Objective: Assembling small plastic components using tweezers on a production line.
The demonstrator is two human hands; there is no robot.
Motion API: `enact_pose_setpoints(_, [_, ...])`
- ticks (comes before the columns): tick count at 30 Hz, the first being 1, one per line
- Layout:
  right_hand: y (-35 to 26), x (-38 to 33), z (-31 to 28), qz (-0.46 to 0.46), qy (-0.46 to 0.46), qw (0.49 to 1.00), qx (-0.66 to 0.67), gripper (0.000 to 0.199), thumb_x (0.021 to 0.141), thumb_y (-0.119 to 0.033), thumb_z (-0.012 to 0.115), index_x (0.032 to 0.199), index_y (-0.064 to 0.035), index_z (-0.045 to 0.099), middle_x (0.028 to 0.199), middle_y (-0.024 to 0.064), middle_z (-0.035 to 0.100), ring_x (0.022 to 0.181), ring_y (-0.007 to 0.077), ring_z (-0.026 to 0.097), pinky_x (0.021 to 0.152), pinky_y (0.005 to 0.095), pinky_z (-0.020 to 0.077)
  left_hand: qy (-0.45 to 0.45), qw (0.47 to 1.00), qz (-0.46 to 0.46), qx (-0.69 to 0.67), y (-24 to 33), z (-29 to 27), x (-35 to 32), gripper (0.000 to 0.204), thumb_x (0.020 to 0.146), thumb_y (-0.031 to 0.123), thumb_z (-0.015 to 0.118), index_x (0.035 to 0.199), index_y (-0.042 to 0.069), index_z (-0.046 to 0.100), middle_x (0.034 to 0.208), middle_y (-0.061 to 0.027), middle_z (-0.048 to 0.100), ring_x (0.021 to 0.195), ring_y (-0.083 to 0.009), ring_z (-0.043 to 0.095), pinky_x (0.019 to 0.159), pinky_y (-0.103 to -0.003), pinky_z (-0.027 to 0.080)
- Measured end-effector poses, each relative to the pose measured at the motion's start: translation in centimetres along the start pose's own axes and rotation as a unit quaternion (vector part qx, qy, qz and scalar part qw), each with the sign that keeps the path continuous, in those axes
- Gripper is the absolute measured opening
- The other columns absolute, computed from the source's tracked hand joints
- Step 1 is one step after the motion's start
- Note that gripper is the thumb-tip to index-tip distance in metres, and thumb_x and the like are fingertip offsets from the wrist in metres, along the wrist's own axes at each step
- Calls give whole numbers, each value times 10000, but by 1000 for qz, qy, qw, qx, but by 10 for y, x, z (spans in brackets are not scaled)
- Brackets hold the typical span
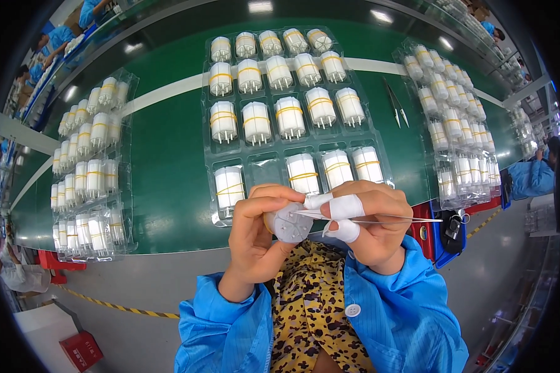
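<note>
White cylinder (290,226) gripped in left hand (252,236), near bench (168,211) edge; right hand (379,231) pinches tweezers (412,220), tips at end face. Work seems unfinished. Tray (264,173) carries 19 more; their completion unclear.

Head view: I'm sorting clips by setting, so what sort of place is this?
Probably a factory workshop: trays of matching white cylinders stand on a green bench, and other people in blue are nearby.
</note>
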State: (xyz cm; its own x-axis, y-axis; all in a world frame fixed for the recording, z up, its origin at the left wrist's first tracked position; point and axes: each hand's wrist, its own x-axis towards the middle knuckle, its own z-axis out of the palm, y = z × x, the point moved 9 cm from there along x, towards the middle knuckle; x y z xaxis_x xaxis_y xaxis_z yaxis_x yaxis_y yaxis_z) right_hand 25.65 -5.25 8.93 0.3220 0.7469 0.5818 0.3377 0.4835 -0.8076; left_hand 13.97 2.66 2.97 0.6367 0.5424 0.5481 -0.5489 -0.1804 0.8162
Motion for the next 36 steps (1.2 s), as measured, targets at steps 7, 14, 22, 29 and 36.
enact_pose_setpoints(7, [-3, 0, 4, -55, -43, 997, 10, 196, 693, -51, 738, 869, 7, 674, 847, 172, 687, 741, 262, 684, 626, 329, 549, -3, 1000, 0, 1, 1, -1, 4, 448, 735, -86, 603, 1130, 19, 419, 1138, -219, 528, 1027, -258, 506, 870, -343, 429])
enact_pose_setpoints(14, [-12, 2, 12, -89, -108, 987, -75, 177, 715, -121, 736, 844, -14, 678, 898, 165, 692, 776, 278, 692, 651, 343, 560, -16, 999, 7, 49, 3, 0, 5, 471, 713, -101, 599, 1133, 23, 424, 1141, -204, 535, 1024, -263, 505, 860, -348, 419])
enact_pose_setpoints(22, [0, -2, 7, -15, -42, 998, -39, 241, 698, 1, 730, 934, 8, 681, 869, 150, 682, 765, 240, 681, 641, 300, 544, -8, 999, -12, 45, -3, -1, 1, 491, 706, -109, 610, 1142, 19, 422, 1142, -202, 534, 1039, -272, 494, 882, -361, 404])
enact_pose_setpoints(29, [12, -6, 1, 56, 23, 997, 43, 212, 749, 38, 683, 960, 33, 666, 877, 144, 688, 766, 205, 672, 659, 281, 540, -7, 1000, -20, 9, -4, 0, 2, 466, 737, -89, 610, 1147, 17, 415, 1165, -207, 510, 1063, -268, 489, 896, -361, 410])
enact_pose_setpoints(36, [-14, 5, 13, -69, -65, 995, -43, 237, 674, -9, 743, 899, 12, 672, 859, 162, 678, 719, 290, 678, 608, 322, 553, -9, 999, 24, 23, 6, 0, 4, 479, 723, -111, 595, 1144, 30, 418, 1152, -223, 518, 1029, -270, 500, 856, -350, 434])
